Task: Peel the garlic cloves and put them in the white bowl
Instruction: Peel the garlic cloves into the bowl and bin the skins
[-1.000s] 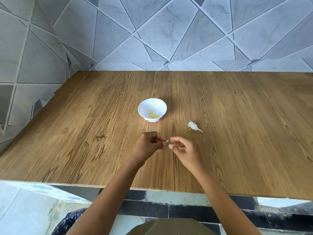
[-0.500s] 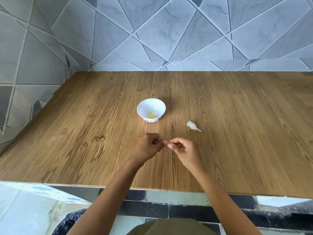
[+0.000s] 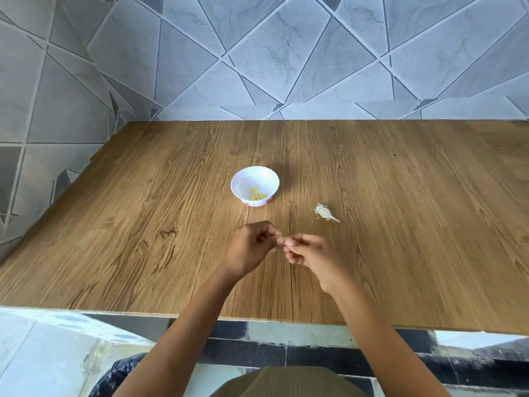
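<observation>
my left hand (image 3: 250,247) is curled into a loose fist above the near middle of a wooden table, thumb and forefinger pinching one end of a small garlic clove (image 3: 282,240). my right hand (image 3: 310,253) comes in from the other side, fingers curled too, its thumb and fingertips pinching the same clove. the fingertips of both hands touch around it, so very little of the clove shows. a tiny white fleck of skin (image 3: 274,250) sits just under my left thumb.

beyond my hands and slightly to the left, the white bowl (image 3: 252,179) stands upright on the table (image 3: 128,224), apart from both hands. a few pale yellow peeled cloves (image 3: 258,194) lie in its bottom. to the right of the bowl, near it but not touching, a small whitish piece of garlic (image 3: 325,212) with papery skin lies on the wood.

a grey tiled wall (image 3: 257,67) with dark diagonal lines rises behind the table and along its left side.
</observation>
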